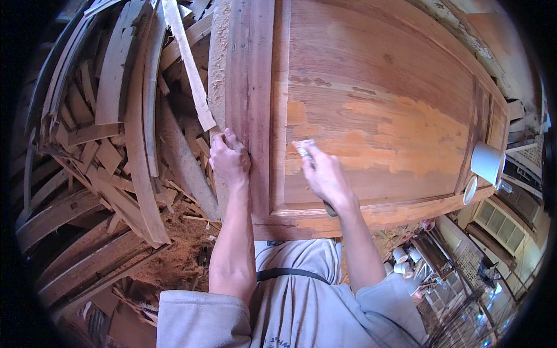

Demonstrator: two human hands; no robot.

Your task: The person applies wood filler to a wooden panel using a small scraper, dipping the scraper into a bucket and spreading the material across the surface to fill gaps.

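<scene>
A large reddish-brown wooden door [249,87] with a recessed panel lies flat in front of me. Orange coating [400,136] covers a broad, uneven patch of the panel's near half. My right hand [328,177] is closed around what looks like a paintbrush [304,146]; its pale, orange-stained tip is at the panel's left part. The dark handle end shows below my wrist. With fingers curled, my left hand [230,159] grips the door's left edge, just below the end of a thin pale wood strip [188,64]. Its fingertips are partly hidden.
A white tub [486,163] stands on the door's right end, beside a white ring-shaped lid [470,189]. Wooden boards and offcuts [116,133] are piled at the left, above sawdust [180,255]. Several cans [400,255] and clutter lie on the floor at the lower right.
</scene>
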